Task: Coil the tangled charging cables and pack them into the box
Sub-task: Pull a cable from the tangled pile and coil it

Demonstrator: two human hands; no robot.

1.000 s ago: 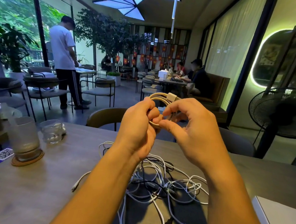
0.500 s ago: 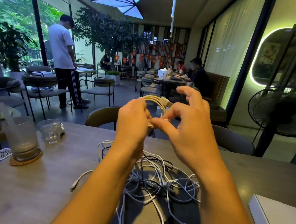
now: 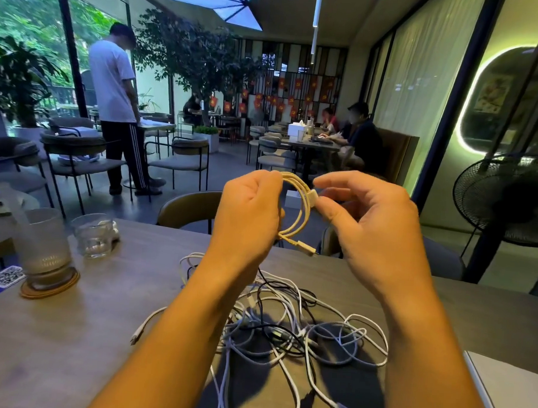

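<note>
A cream cable (image 3: 298, 205) is wound into a small coil and held up above the table. My left hand (image 3: 248, 218) grips the coil's left side, fingers curled round the loops. My right hand (image 3: 372, 228) pinches the plug at the coil's upper right between thumb and forefinger. A second plug sticks out at the coil's bottom. Below my forearms a tangled heap of white and black cables (image 3: 292, 326) lies on the table (image 3: 67, 349). The grey box (image 3: 507, 394) shows only as a corner at the lower right.
A frosted glass (image 3: 44, 248) on a cork coaster and a small clear glass (image 3: 93, 235) stand at the left, beside a QR card (image 3: 3, 279). A chair (image 3: 189, 210) faces me across the table. A black fan (image 3: 508, 200) stands at right.
The coil has opened out into a wider loop, and my hands have drawn slightly apart. My right hand has shifted from the coil's lower edge to pinching the plug at its upper right.
</note>
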